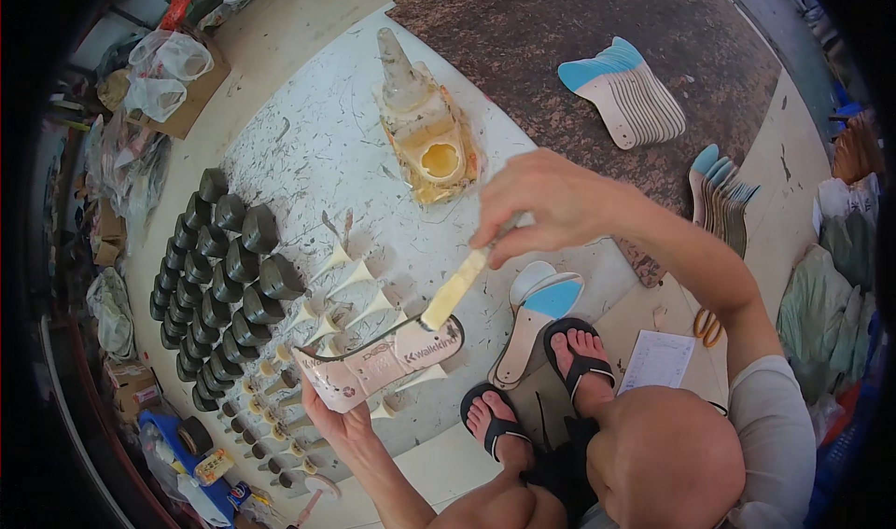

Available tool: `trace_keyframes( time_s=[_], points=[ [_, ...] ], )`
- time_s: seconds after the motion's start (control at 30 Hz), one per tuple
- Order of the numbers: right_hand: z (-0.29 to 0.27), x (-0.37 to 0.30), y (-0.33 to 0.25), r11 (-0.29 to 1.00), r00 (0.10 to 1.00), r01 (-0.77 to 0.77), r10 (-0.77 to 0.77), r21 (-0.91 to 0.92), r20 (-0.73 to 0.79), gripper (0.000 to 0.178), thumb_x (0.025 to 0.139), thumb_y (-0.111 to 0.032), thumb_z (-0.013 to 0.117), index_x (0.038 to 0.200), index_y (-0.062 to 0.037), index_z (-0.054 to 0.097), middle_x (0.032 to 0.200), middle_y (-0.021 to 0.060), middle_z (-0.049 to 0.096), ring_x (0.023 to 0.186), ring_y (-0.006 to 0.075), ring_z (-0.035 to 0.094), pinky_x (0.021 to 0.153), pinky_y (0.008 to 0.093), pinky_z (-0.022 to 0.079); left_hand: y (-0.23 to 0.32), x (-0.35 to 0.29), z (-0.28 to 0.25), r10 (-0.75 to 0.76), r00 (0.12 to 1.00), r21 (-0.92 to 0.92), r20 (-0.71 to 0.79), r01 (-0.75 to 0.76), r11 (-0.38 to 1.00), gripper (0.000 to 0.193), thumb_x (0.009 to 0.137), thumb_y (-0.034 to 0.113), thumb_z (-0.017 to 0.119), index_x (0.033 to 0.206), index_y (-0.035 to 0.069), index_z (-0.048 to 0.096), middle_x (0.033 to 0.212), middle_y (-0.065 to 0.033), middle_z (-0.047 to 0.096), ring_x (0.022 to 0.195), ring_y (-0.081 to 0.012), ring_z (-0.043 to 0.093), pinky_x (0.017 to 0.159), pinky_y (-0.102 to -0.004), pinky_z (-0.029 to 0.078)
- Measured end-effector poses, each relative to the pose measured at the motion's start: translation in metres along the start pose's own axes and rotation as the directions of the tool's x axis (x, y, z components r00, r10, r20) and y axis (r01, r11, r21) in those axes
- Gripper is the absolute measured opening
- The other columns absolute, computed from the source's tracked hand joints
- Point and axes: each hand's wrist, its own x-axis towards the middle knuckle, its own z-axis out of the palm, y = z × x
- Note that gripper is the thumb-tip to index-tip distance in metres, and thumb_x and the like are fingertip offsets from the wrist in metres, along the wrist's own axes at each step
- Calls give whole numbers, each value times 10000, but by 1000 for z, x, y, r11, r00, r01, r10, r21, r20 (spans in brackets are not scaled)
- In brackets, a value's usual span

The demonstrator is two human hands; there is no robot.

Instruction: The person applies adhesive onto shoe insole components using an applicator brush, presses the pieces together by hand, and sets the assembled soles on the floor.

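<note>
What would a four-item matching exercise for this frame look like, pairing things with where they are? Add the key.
Things:
1. brush
2. printed insole
3. scissors
4. dark heel-shaped blocks

Places:
A. beside the white sheet of paper, near the picture's right side
B. held by the left hand
C. grouped in rows toward the picture's left side
D. held by the right hand

Right pairs: 1-D, 2-B, 3-A, 4-C.

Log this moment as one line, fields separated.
left hand: holds insole | right hand: holds brush at insole's right end | nearby: yellow-stained container, dark blocks
</note>
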Motion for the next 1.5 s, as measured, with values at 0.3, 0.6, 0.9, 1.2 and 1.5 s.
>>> trace_keyframes(
  time_s=[0.3,0.6,0.9,1.2,1.5],
  points=[
    [76,-32,-15,978,751,-198,109,-64,-651,183,695,-143,795,858,-106,722,681,29,589,589,193,586,514,310,435,-35,4,-1,200,972,-37,123,-197,980,348,1011,95,353,1257,-146,411,1235,-318,529,1046,-322,628,854,-369,590],
    [131,-15,-36,912,593,-197,404,361,-697,177,771,-33,765,934,-10,702,721,67,623,602,107,589,507,253,445,-64,6,13,221,963,-218,156,-185,958,360,1023,150,376,1258,-118,428,1250,-271,538,1100,-269,601,903,-356,573],
    [154,-6,-53,476,751,-133,621,869,-225,197,833,-96,713,982,30,686,737,69,664,665,48,557,567,231,445,-68,15,22,313,949,-231,48,-294,927,346,1027,117,404,1299,-92,444,1326,-222,513,1171,-242,559,1002,-320,508],
    [151,-6,-60,573,821,-189,538,797,-192,175,859,-110,691,950,39,685,745,24,644,650,44,517,542,235,405,-64,13,12,427,904,48,13,-428,903,373,1016,163,454,1310,-65,438,1330,-183,522,1182,-217,550,1026,-336,473],
    [94,-28,-10,-112,699,-15,709,994,90,268,993,-337,511,952,-86,594,619,-61,354,514,50,283,450,211,215,-20,0,82,-1,675,339,737,-372,-864,405,675,-48,661,1039,122,711,965,-100,598,885,-230,605,715,-322,491]
  ],
)
